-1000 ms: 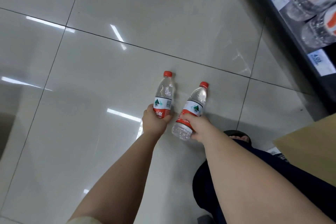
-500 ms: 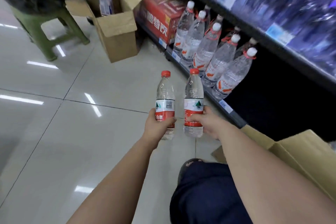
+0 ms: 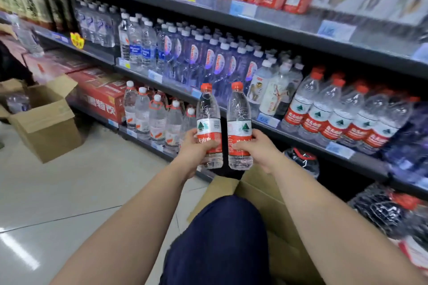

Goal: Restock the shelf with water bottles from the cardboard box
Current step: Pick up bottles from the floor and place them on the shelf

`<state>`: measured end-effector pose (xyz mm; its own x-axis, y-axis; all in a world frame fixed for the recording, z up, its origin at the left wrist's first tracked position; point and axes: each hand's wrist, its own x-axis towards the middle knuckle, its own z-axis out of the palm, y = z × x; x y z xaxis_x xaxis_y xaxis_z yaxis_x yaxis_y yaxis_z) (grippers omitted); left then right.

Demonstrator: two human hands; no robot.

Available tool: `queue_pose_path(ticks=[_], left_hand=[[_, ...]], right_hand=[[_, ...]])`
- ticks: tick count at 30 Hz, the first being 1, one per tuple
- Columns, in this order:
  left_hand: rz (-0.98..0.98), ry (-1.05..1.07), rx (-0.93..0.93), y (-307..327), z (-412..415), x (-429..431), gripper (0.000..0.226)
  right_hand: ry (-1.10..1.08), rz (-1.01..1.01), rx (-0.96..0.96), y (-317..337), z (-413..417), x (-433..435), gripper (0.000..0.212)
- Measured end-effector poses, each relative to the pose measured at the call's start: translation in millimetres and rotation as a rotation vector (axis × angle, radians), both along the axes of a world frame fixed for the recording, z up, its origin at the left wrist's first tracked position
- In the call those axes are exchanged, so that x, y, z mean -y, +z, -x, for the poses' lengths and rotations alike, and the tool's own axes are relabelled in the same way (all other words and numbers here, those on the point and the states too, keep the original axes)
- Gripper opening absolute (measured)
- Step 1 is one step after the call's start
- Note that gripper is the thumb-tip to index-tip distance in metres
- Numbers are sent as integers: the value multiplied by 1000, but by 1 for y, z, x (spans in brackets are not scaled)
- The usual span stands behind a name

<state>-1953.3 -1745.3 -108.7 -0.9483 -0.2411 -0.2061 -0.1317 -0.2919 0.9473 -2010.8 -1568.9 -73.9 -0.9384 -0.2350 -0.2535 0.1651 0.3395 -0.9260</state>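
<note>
I hold two clear water bottles with red caps and red-and-white labels, upright and side by side in front of the shelf. My left hand (image 3: 196, 149) grips the left bottle (image 3: 207, 113) around its label. My right hand (image 3: 257, 149) grips the right bottle (image 3: 239, 111) the same way. A row of matching red-label bottles (image 3: 335, 113) stands on the shelf (image 3: 361, 159) to the right, at about the height of my hands. The cardboard box (image 3: 261, 194) lies below my hands, partly hidden by my knee and right arm.
White-capped bottles (image 3: 157, 118) stand on the bottom shelf to the left. A second open cardboard box (image 3: 46, 120) sits on the tiled floor (image 3: 81, 192) at left, beside red cartons (image 3: 102, 97). Dark wrapped packs (image 3: 382, 210) fill the low shelf at right.
The view has swung up from the floor to the shelves. Both hands have risen with their bottles, which now stand upright and close together before the shelf.
</note>
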Motion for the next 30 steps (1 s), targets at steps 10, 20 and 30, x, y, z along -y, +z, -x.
queue_pose_path(ticks=[10, 20, 30], left_hand=[[271, -118, -188, 78, 42, -153, 70], [280, -278, -179, 103, 105, -293, 81], [184, -348, -94, 95, 163, -386, 76]], right_hand=[[-340, 67, -174, 55, -15, -159, 68], [-621, 145, -224, 49, 16, -276, 64], [-653, 86, -227, 42, 71, -352, 57]])
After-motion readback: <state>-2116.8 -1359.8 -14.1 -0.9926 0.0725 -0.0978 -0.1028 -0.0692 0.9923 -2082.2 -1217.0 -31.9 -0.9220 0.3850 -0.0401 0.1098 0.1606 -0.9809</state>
